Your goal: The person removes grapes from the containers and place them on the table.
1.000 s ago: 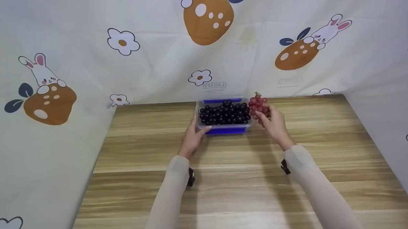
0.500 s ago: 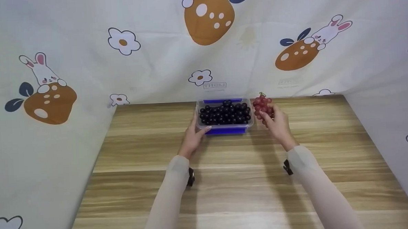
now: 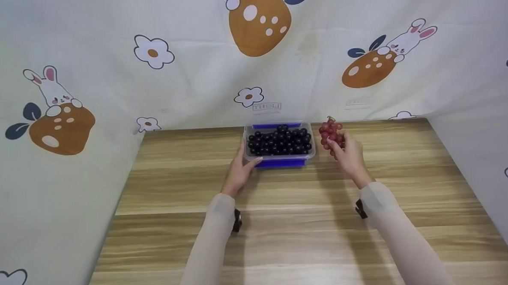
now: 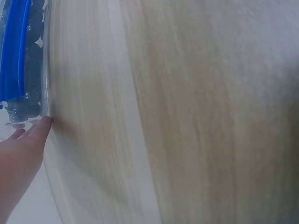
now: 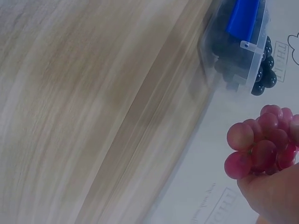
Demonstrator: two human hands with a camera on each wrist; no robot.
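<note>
A clear plastic food container (image 3: 313, 156) with blue clip flaps stands near the table's back edge, filled with dark black grapes (image 3: 282, 142). Against its left side lies my left hand (image 3: 238, 173), fingers fairly straight along the wall and thumb at the front left corner. In the left wrist view the fingertips touch that corner. My right hand (image 3: 350, 157) holds a bunch of red grapes (image 3: 329, 132) between thumb and fingers, just right of the container and apart from it. A short green stem (image 3: 330, 118) sticks up from the bunch.
The wood-grain table (image 3: 301, 243) ends at the back against a pale cloth (image 3: 200, 85) printed with rabbits, strawberries and flowers. More of this cloth hangs along both sides. A black band (image 3: 361, 209) shows at the right wrist, another at the left.
My right hand has moved to the right with the red grapes, from right beside the container to a small gap away. My left hand and the container have stayed in place.
</note>
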